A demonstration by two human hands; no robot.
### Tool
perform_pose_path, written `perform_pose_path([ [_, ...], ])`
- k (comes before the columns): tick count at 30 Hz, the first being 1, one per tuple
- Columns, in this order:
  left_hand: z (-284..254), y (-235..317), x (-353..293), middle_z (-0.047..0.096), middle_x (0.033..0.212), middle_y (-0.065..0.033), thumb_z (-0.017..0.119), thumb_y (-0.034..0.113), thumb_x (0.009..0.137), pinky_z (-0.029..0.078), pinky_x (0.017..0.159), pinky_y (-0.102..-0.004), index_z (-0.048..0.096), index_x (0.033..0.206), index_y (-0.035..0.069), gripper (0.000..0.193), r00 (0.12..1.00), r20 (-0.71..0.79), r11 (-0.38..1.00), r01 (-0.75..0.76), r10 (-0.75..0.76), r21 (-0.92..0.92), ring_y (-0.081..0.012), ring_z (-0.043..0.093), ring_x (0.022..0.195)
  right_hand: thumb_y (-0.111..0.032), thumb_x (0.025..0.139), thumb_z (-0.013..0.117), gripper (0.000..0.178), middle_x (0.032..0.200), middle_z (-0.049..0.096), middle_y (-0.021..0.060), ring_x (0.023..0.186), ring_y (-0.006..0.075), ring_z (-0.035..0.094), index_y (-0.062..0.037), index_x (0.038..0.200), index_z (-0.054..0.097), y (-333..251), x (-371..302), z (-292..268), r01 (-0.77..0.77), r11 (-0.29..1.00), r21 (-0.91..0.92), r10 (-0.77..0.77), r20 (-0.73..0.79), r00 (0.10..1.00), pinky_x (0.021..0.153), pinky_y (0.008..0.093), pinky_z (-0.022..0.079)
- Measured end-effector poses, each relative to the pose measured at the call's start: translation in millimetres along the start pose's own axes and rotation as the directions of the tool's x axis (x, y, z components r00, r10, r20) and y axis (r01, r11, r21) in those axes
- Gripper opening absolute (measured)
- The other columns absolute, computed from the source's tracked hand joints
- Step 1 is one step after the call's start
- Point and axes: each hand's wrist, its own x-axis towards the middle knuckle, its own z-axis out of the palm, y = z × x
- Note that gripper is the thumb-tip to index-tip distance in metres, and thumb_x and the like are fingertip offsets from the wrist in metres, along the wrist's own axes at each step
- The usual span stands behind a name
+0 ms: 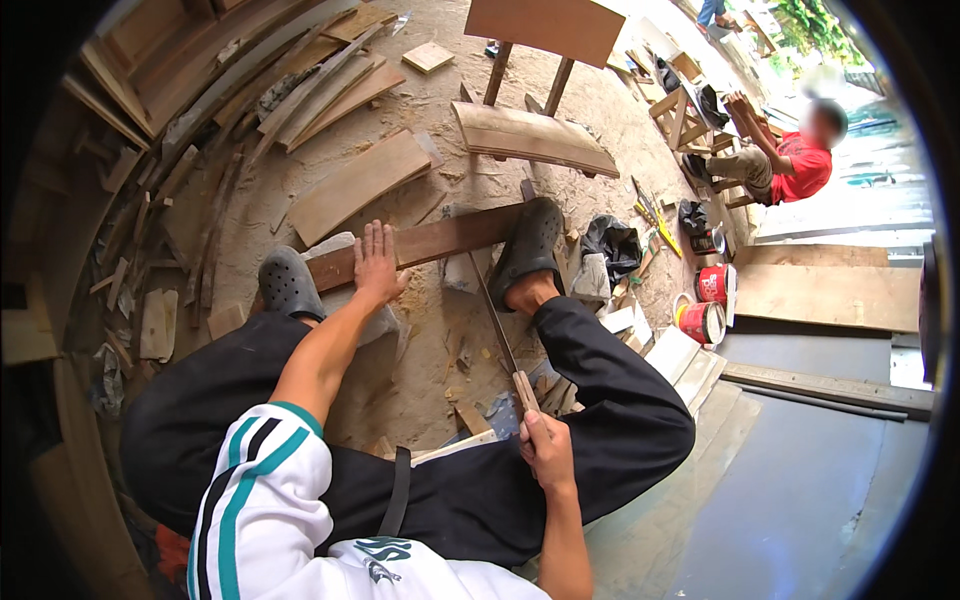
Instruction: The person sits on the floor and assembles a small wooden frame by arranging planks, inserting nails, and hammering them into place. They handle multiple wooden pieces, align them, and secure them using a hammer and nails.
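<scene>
Board: mid-scene, far of the knees; right shoe on its right end, seemingly as clamp. Left hand: spread flat on it, likely steadying. Right hand: gripping saw, tip at board's near edge.

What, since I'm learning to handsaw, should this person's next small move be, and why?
Perhaps one short, light stroke of the handsaw: the right hand holds it, its far end appears to meet the brown wooden board, and the left hand lies flat on that board, between the left clog and right clog, seemingly steadying it.
</scene>
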Motion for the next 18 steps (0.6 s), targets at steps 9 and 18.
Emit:
perform_pose_path([
  [9,40,21,-39,0.035,0.152,-0.0204,0.057,0.041,0.090,0.019,0.117,-0.0526,0.042,0.142,0.003,0.067,0.621,0.007,0.610,-0.768,0.784,-0.194,-0.0335,0.024,0.146,-0.039,0.100,0.054,0.046,0.055,0.042,-0.0042,0.047,0.0044,0.038,-0.0064,0.068,0.050,-10,31,17,0.031,0.999,0.031,-0.031,0.003,1.000,0.044,0.0214,0.027],
  [18,53,33,-56,0.021,0.157,-0.0224,0.057,0.052,0.085,0.012,0.118,-0.0561,0.034,0.149,0.007,0.081,0.631,0.412,0.753,-0.541,0.657,-0.374,-0.0404,0.016,0.146,-0.036,0.093,0.065,0.035,0.062,0.052,-0.0001,0.057,0.0097,0.048,-0.0023,0.083,0.063,6,42,26,0.178,0.922,-0.344,-0.202,-0.034,0.979,0.054,0.0269,0.038],
])
